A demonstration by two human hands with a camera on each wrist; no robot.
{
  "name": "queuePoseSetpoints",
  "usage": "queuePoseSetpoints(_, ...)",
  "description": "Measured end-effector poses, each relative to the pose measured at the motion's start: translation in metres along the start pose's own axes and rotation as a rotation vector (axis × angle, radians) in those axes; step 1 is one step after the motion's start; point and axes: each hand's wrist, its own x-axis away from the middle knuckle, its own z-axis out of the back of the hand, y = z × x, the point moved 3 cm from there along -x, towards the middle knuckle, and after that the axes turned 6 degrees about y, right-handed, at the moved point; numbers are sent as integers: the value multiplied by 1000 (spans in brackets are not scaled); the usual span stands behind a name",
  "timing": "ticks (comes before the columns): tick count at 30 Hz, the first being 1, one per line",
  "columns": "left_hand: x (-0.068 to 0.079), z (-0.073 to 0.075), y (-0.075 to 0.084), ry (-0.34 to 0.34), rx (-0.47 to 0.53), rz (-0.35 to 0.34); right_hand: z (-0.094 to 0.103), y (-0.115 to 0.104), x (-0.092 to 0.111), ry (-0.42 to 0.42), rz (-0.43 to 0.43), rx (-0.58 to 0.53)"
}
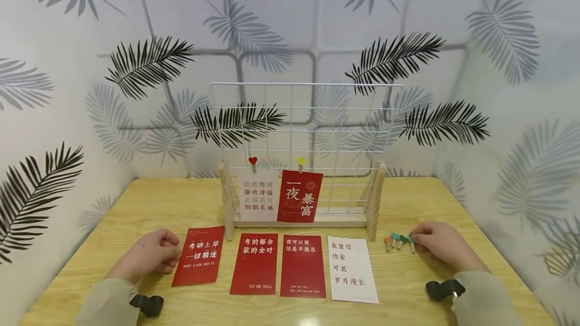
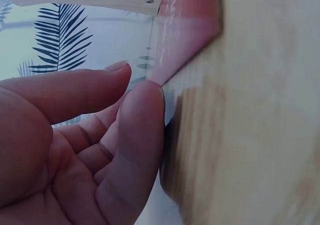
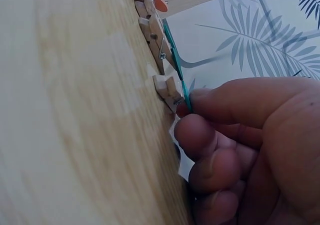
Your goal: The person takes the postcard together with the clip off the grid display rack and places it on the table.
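At the left, my left hand lies beside the red card with white lettering. In the left wrist view its thumb and index finger stand apart, with a fingertip right at the card's corner. Over at the right, my right hand pinches a small wooden clothespin with a teal top between thumb and index finger. Several more little clothespins with coloured tops lie beside it. A white wire grid in a wooden stand holds a white card and a red card, clipped by heart-topped clothespins.
Between my hands, two red cards and a white card lie in a row on the wooden table. The stand's wooden base bar runs behind them. A leaf-patterned wall covering surrounds the table's back and sides.
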Motion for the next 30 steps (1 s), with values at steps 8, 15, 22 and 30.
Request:
queuePoseSetpoints(8,-3,4,10,84,-82,-71,5,-6,-1,79,117,125)
queuePoseSetpoints(15,1,-4,20,98,-36,-156,4,-12,1,88,140,21)
queuePoseSetpoints(22,2,-13,35,71,-14,-225,4,-33,2,92,163,-54)
queuePoseSetpoints(30,13,-31,63,62,-66,-311,-4,-77,9,97,258,-85)
